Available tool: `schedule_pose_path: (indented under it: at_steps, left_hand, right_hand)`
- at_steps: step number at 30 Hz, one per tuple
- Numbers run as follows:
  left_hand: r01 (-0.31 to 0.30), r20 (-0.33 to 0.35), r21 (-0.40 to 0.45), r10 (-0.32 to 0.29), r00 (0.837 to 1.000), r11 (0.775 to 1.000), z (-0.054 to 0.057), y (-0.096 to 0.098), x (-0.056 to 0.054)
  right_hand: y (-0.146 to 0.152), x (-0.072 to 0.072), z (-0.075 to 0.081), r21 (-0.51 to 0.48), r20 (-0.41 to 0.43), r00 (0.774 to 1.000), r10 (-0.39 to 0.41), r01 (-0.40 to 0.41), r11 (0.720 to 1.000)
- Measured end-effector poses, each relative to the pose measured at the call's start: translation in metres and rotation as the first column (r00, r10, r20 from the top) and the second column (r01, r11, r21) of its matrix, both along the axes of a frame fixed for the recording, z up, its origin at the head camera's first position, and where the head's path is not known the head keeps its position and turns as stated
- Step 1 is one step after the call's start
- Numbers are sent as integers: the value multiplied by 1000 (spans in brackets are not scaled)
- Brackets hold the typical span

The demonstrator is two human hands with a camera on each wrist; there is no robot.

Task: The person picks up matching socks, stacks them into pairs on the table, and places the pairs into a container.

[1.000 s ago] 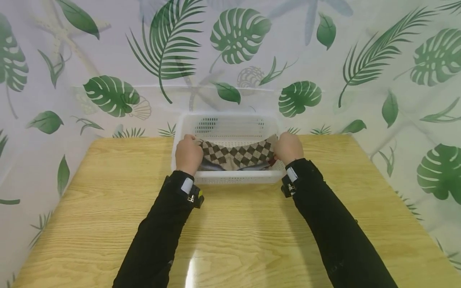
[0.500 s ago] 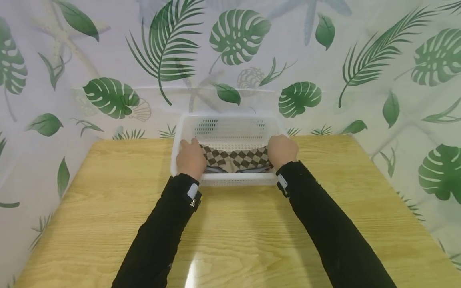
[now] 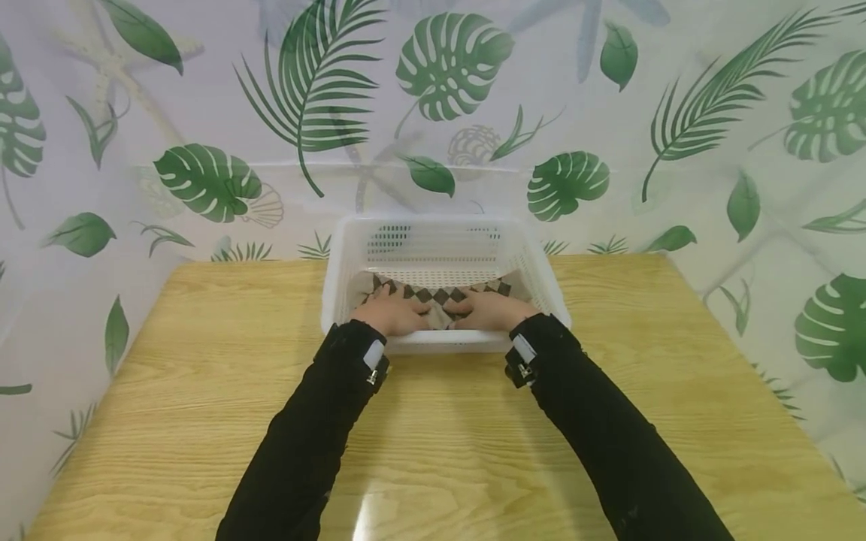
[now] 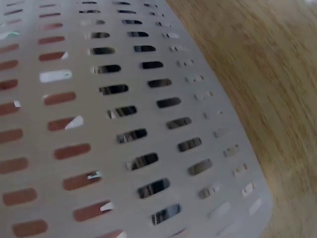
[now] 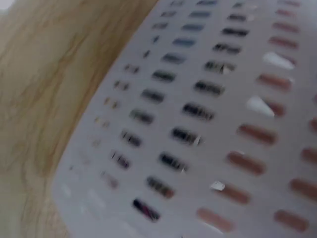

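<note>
A beige cloth item with dark brown diamond checks (image 3: 441,296) lies in the near part of a white perforated plastic basket (image 3: 446,346). My left hand (image 3: 394,311) rests on the cloth's left half, fingers extended toward the middle. From the other side, my right hand (image 3: 495,309) lies on the right half, its fingers pointing inward. Both wrists cross the basket's front rim. Each wrist view is filled by the slotted basket wall (image 4: 104,144), with dark and reddish patches behind the slots. What lies under the cloth is hidden.
The basket stands at the back of a wood-grain table (image 3: 433,436). Behind it hangs a white backdrop (image 3: 433,135) printed with green leaves, which also runs along both sides.
Both hands have let go of the cloth's two ends and moved inward onto it, fingers spread out. The cloth now lies lower in the basket, its ends showing.
</note>
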State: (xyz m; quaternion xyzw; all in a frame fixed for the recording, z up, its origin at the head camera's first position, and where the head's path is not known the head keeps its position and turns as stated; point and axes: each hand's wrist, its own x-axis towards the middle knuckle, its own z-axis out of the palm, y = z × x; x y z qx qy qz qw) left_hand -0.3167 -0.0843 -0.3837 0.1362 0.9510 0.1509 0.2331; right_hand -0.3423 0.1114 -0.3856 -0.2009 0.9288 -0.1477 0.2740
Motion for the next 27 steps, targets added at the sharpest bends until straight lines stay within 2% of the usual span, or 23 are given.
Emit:
schedule_pose_path:
  at_steps: [2, 4, 7, 9, 11, 13, 15, 16, 18, 19, 22, 25, 27]
  left_hand:
    - [8, 93, 35, -11, 996, 999, 1, -1, -2]
    - [8, 151, 48, -15, 988, 999, 3, -2, -3]
    - [17, 200, 36, -24, 980, 999, 3, -4, -4]
    - [10, 198, 32, -17, 980, 999, 3, -5, -6]
    - [5, 148, 49, -12, 989, 999, 2, -6, -7]
    - [10, 29, 55, -11, 1000, 998, 1, -7, -8]
    - [-3, -101, 34, 7, 995, 999, 0, -9, -8]
    - [-23, -144, 25, 26, 989, 999, 0, -11, -7]
    - [-71, -166, 4, 70, 984, 997, -1, -14, -6]
    - [-98, -149, -3, 96, 984, 995, -1, -16, -5]
    - [-171, -32, 15, 171, 985, 985, -1, -19, -3]
    - [-175, 50, 0, 175, 983, 985, -2, -19, -3]
    - [-152, 90, -24, 153, 984, 988, -3, -18, -4]
  right_hand:
    - [1, -1, -1, -8, 52, 999, -2, 2, 1000]
    - [1, -1, -1, -3, 90, 996, 2, -2, 1000]
    - [0, -3, -1, 8, 122, 992, 12, -13, 1000]
    - [-1, -5, -2, 9, 134, 991, 20, -22, 1000]
    - [0, -8, -2, 10, 122, 992, 42, -44, 999]
    - [2, -12, 0, 6, 59, 996, 62, -63, 998]
    - [6, -13, 3, 12, -31, 998, 52, -52, 999]
    - [8, -14, 5, 26, -80, 996, 50, -48, 999]
    - [13, -13, 9, 27, -125, 992, 20, -17, 999]
    - [16, -12, 10, 31, -125, 992, 13, -9, 999]
    - [23, -10, 9, 45, -69, 997, 19, -16, 999]
    - [28, -8, 2, 58, -23, 999, 27, -26, 998]
    - [30, -7, -2, 70, -1, 1000, 13, -13, 997]
